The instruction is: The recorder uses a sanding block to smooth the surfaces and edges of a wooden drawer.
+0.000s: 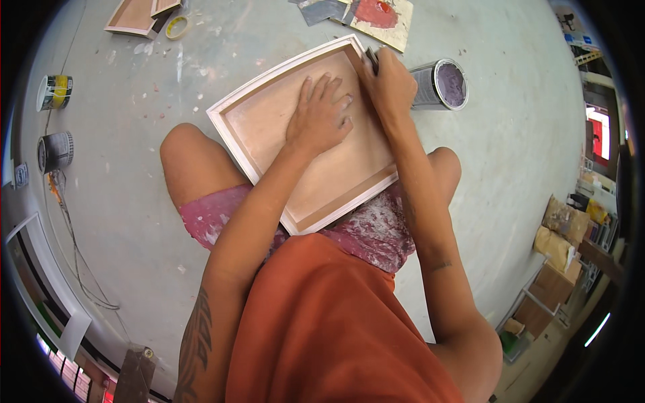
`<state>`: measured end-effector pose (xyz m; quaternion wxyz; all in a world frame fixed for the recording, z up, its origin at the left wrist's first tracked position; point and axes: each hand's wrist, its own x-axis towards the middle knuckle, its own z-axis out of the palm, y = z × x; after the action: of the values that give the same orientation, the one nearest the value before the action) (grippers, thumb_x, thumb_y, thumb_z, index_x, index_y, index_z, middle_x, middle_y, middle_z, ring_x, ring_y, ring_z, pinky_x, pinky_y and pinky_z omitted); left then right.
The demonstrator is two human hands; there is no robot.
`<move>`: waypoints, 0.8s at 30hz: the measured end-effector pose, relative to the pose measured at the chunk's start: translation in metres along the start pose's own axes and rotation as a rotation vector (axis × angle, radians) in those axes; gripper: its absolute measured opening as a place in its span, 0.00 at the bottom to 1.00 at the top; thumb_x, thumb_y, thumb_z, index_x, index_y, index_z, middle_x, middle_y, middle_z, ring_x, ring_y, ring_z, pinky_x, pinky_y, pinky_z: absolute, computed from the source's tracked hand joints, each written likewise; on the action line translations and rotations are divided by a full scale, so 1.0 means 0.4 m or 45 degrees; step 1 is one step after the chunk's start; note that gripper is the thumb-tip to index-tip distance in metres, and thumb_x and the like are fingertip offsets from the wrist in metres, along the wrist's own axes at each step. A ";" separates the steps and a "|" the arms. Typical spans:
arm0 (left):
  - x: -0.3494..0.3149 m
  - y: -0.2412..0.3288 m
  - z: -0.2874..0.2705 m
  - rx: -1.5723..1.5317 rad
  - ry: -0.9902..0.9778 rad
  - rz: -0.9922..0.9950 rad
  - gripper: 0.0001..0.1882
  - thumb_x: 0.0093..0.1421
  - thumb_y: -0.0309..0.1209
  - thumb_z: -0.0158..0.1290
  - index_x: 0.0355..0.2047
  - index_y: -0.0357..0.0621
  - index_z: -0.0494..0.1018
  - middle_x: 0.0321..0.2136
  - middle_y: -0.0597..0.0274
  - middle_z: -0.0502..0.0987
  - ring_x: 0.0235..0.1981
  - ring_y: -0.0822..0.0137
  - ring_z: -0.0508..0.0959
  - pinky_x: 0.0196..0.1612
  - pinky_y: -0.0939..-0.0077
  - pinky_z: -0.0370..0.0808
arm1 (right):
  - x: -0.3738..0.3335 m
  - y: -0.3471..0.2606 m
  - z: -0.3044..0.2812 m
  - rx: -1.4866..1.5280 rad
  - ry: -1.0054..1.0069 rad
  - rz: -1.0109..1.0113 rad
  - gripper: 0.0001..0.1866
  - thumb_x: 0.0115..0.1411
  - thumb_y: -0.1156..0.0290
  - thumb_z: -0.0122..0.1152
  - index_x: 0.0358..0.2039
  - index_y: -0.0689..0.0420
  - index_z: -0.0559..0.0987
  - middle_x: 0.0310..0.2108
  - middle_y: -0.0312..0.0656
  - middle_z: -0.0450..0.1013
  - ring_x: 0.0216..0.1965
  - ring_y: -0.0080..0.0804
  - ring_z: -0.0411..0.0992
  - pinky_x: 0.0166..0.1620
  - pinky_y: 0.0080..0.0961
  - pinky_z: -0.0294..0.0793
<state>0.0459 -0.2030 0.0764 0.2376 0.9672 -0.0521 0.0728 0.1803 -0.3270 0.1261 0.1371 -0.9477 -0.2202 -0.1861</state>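
A shallow wooden drawer-like box [269, 127] with pale raised sides rests tilted across my lap. My left hand [318, 115] lies on its bare inner panel, fingers spread, holding nothing. At the far right corner my right hand [392, 84] is closed around a small dark flat piece [371, 59], pressed close to the outside of the box's right side. Most of that piece is hidden by my fingers, so its kind is unclear. Just right of this hand is an open metal can [451, 84] with greyish-purple paste inside.
On the floor ahead lie a board with red paste [379, 17], a grey sheet [324, 11], a tape roll [177, 27] and another wooden box [132, 19]. Two cans [55, 92] and a cable [77, 252] are at left. Boxes and bags [554, 250] line the right side.
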 end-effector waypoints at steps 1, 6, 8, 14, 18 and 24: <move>0.003 0.008 0.000 -0.004 -0.002 0.002 0.27 0.65 0.46 0.54 0.61 0.50 0.79 0.70 0.51 0.67 0.76 0.51 0.57 0.79 0.43 0.44 | -0.009 0.008 -0.002 0.016 0.026 -0.017 0.15 0.64 0.56 0.67 0.33 0.54 0.76 0.33 0.42 0.79 0.31 0.49 0.80 0.34 0.47 0.77; 0.014 0.020 -0.001 0.005 -0.001 0.049 0.26 0.65 0.46 0.54 0.60 0.50 0.80 0.70 0.51 0.67 0.76 0.50 0.58 0.79 0.43 0.45 | 0.050 -0.001 0.008 0.069 0.083 -0.086 0.14 0.64 0.58 0.67 0.33 0.55 0.76 0.31 0.44 0.79 0.31 0.51 0.79 0.35 0.49 0.76; -0.003 0.010 0.002 0.019 0.001 0.028 0.26 0.65 0.47 0.54 0.59 0.50 0.80 0.70 0.51 0.67 0.75 0.50 0.58 0.79 0.43 0.45 | 0.002 -0.013 -0.003 0.082 0.025 -0.018 0.14 0.64 0.59 0.67 0.34 0.55 0.76 0.32 0.44 0.80 0.32 0.52 0.79 0.35 0.49 0.76; 0.005 0.023 0.003 0.071 0.035 0.086 0.26 0.64 0.47 0.55 0.58 0.51 0.81 0.69 0.51 0.68 0.75 0.50 0.59 0.78 0.41 0.48 | 0.039 0.000 0.006 0.095 0.092 -0.069 0.13 0.64 0.60 0.67 0.33 0.55 0.76 0.32 0.45 0.80 0.32 0.52 0.80 0.34 0.50 0.76; -0.009 0.017 0.003 0.040 0.085 0.040 0.25 0.64 0.47 0.55 0.58 0.51 0.81 0.68 0.50 0.69 0.74 0.50 0.60 0.78 0.41 0.48 | -0.012 -0.007 -0.013 0.093 -0.051 0.090 0.13 0.64 0.60 0.67 0.33 0.55 0.76 0.31 0.44 0.79 0.32 0.52 0.79 0.34 0.49 0.76; -0.001 0.024 -0.003 0.070 -0.034 0.035 0.28 0.64 0.47 0.55 0.63 0.55 0.77 0.71 0.53 0.66 0.76 0.52 0.57 0.79 0.42 0.45 | 0.033 -0.007 -0.006 0.077 0.071 -0.088 0.14 0.63 0.60 0.67 0.32 0.56 0.75 0.30 0.44 0.79 0.31 0.51 0.79 0.33 0.48 0.75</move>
<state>0.0439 -0.2107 0.0818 0.2092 0.9735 -0.0664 0.0646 0.1895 -0.3205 0.1343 0.1653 -0.9294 -0.2544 -0.2103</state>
